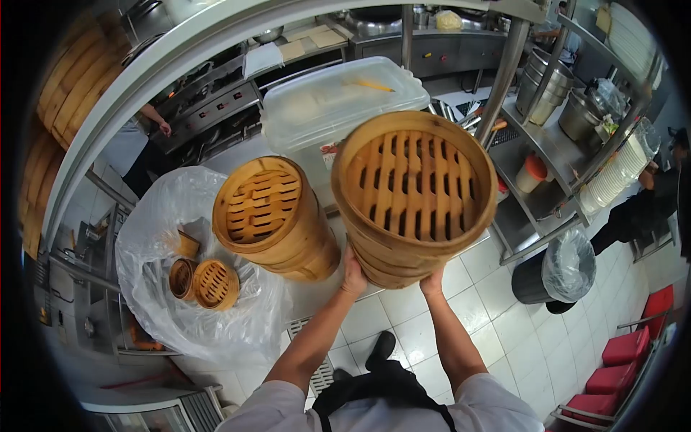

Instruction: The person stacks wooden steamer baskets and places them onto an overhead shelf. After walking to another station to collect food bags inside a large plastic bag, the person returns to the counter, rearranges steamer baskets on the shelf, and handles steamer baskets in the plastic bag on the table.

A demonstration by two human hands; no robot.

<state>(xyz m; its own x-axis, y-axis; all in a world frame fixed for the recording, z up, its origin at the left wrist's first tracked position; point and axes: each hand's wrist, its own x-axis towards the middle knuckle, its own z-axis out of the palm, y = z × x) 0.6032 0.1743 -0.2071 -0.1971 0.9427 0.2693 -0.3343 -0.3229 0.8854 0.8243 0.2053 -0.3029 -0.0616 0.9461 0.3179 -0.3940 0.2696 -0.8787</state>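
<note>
A tall stack of round bamboo steamers (414, 187) with a slatted base on top is held between my hands. My left hand (353, 273) grips its lower left side, and my right hand (432, 279) its lower right side. Just left of it leans a second steamer stack (277, 219), which neither hand touches. Farther left, small bamboo steamers (216, 284) lie in a large clear plastic bag (245, 327). Behind the stacks is a lidded translucent plastic box (342, 101) with a yellow pencil-like item on its lid.
Large steamers (79, 79) are piled at the far left. A metal rack (536, 194) with pots and plates stands right, with a lined black bin (531, 282) below. A curved metal frame crosses overhead. Other people stand at the far left and right. Red chairs (625, 347) line the lower right.
</note>
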